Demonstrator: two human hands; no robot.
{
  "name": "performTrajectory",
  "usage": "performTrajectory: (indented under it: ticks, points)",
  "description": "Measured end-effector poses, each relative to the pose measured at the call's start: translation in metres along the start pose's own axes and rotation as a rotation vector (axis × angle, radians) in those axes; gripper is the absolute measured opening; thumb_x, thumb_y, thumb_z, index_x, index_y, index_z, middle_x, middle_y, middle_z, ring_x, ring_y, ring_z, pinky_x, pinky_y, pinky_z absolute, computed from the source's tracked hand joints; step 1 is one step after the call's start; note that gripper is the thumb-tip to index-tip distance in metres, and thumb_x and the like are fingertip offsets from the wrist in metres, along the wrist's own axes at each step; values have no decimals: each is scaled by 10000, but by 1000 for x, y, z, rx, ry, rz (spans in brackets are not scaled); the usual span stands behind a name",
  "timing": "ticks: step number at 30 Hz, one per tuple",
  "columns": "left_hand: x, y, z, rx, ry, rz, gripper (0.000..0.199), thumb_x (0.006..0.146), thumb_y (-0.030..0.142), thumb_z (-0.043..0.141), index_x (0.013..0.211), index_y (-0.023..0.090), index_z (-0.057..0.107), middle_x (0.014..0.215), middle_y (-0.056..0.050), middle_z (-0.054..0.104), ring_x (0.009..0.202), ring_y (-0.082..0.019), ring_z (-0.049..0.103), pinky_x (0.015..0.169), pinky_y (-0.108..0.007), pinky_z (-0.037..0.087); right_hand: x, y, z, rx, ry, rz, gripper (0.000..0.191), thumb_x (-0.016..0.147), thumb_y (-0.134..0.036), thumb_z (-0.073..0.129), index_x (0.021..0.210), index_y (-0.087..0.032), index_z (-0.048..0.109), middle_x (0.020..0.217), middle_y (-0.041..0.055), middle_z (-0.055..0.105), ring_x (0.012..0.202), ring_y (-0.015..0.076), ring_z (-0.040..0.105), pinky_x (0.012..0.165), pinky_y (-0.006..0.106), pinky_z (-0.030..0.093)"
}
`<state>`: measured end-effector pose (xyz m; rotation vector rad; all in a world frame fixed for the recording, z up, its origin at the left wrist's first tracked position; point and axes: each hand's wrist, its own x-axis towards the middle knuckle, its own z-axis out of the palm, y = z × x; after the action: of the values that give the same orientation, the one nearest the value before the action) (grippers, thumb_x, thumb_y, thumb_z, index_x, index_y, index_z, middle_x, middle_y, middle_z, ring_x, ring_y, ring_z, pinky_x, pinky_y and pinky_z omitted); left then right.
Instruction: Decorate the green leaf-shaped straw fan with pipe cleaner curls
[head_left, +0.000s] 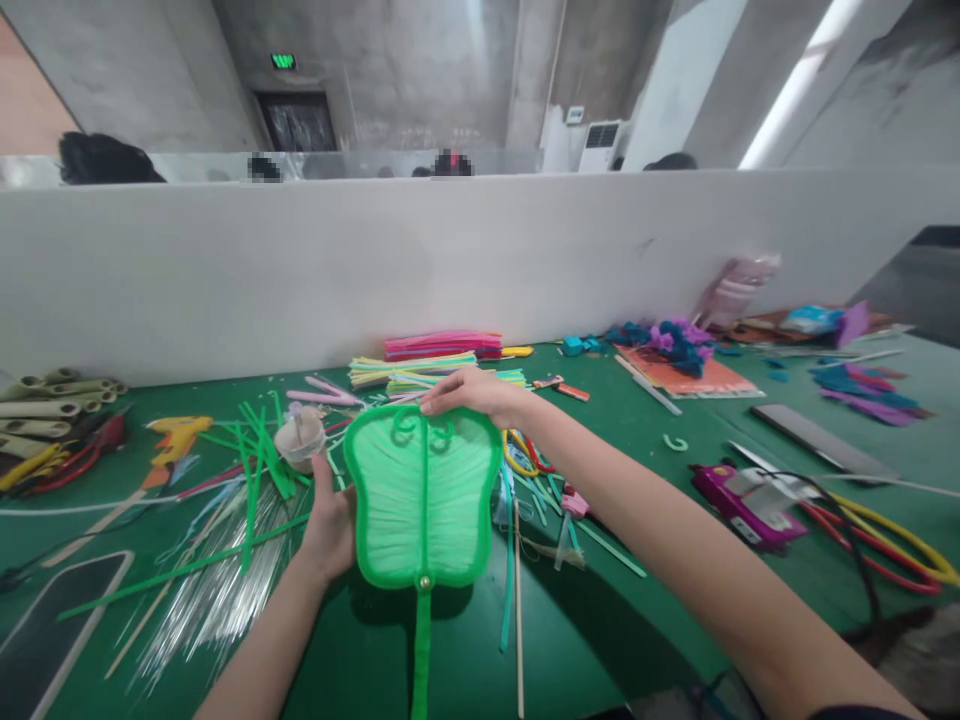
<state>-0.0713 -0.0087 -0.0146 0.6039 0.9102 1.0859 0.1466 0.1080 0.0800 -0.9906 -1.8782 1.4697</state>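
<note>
A bright green hand fan (386, 500) is held up over the table, its green handle (421, 655) pointing down toward me. Pale green material fills its padded rim, with a centre rib, a small round bead at the base and two curled green pieces near the top. My right hand (469, 392) pinches the top edge by the rib. At the fan's left edge is my left hand (330, 520), thumb raised and the other fingers hidden behind the fan. Just beyond that thumb stands a small cup (300, 440).
On the green table (615, 620) lie a yellow glue gun (176, 440), loose green strips (259, 460), a phone (60, 640) and bundled pipe cleaners (442, 345). To the right are a purple power strip (746, 508) and scissors (862, 525). A white partition (300, 270) runs behind.
</note>
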Motion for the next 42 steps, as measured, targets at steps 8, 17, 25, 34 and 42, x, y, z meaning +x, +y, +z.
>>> performTrajectory:
  ticks: [8,17,25,34,42]
  points:
    - [5,-6,-1,-48,-140,-9,873,672,879,465,1170,192,671,1061,-147,746,1176,-361,610,968,-485,470,11,14,-4,-99,66,-99,175,680,-260,778,819,-155,766,743,12,741,741,151,657,735,262,488]
    - [7,-12,-4,-64,-183,-7,748,727,780,554,1196,206,658,1093,-125,747,1201,-360,599,1029,-498,431,5,12,-8,-168,64,-66,175,676,-252,780,812,-143,770,742,11,737,726,134,631,721,246,466]
    - [10,-14,2,-18,-116,36,636,693,675,688,1114,199,689,1080,-94,755,1157,-348,626,1022,-465,448,2,14,-11,-228,-27,-54,227,671,-324,794,837,-169,785,745,4,746,748,152,651,727,246,468]
    - [28,-1,-5,214,172,136,365,631,393,852,863,136,736,720,-29,747,620,-154,669,600,-232,502,17,35,18,-267,-249,-23,246,605,-308,840,801,-166,797,721,14,755,720,162,667,683,233,464]
    - [23,6,-6,438,210,165,437,561,368,890,911,152,742,780,-30,742,654,-153,650,625,-240,480,9,42,26,-231,-256,-28,295,677,-398,798,875,-179,798,786,20,763,759,159,654,676,229,448]
